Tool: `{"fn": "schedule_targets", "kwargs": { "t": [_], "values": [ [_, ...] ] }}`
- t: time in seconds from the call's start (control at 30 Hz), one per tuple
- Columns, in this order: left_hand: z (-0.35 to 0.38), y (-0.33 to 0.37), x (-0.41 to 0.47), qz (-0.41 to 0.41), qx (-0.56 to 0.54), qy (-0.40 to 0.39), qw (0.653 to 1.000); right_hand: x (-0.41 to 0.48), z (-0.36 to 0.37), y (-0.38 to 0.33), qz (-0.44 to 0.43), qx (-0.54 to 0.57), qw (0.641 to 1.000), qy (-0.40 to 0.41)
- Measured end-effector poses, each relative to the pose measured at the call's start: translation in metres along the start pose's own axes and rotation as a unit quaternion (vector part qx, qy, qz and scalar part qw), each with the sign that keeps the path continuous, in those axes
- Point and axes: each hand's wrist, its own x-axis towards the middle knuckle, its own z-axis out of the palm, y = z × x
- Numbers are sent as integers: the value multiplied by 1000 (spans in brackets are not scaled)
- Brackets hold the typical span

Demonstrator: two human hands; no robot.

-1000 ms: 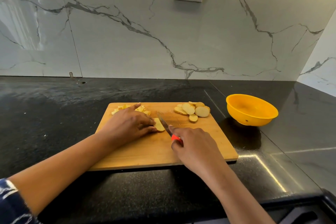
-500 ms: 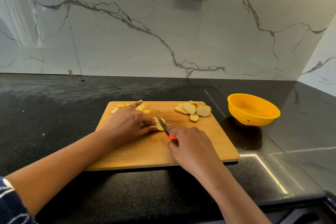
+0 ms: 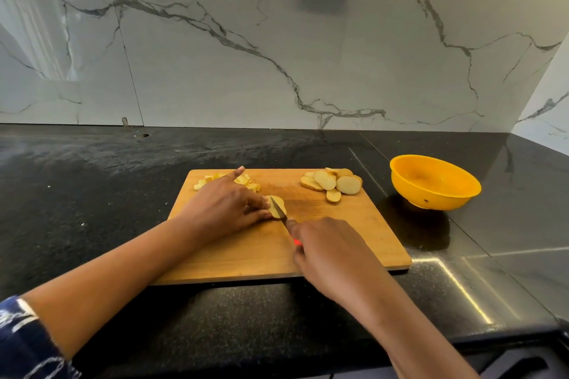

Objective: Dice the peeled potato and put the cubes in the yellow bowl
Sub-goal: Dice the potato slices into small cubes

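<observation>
In the last second the blade of the small red-handled knife (image 3: 278, 211) has moved from the right end of the pale round potato slice (image 3: 281, 204) onto its middle. Now a part of the slice shows on each side of the steel. I judge that a new cut is going down, one of several needed to turn this slice into strips and then cubes. The right hand (image 3: 332, 252) is closed around the red handle, and only a little red shows under the fingers. The left hand (image 3: 228, 204) holds the potato slice at its left end with bent fingertips, just beside the blade. Its index finger is stretched out over the heap of small yellow potato cubes (image 3: 253, 186) at the far left corner of the rectangular wooden cutting board (image 3: 338, 234). Both hands have stayed in nearly the same place on the board, which lies close to the front edge of the black stone worktop (image 3: 92, 209). The stack of uncut round potato slices (image 3: 334, 183) at the far right corner of the board looks unchanged. The yellow plastic bowl (image 3: 431, 198) stands on the worktop just beyond the board's right edge and has no cube in it that I can see. So the task is perhaps at its middle: many slices wait, and no transfer to the bowl is begun.
</observation>
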Motion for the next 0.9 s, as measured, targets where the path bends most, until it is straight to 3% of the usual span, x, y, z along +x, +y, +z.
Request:
{"fn": "schedule_targets", "kwargs": {
  "t": [0.17, 0.37, 0.53, 0.9],
  "values": [
    [0, 0, -4, 4, 5, 1, 1000, -47, -15, 0, -16, 7, 1000, -12],
    [-2, 0, -8, 53, 41, 67, 995, -27, -13, 2, 16, 65, 994, 90],
    [-2, 1, -8, 74, 49, 76, 993, -1, 3, -1, 46, 95, 992, 75],
    [0, -2, -5, 80, 52, 75, 993, 8, 0, -6, 23, 67, 996, 45]
  ]
}}
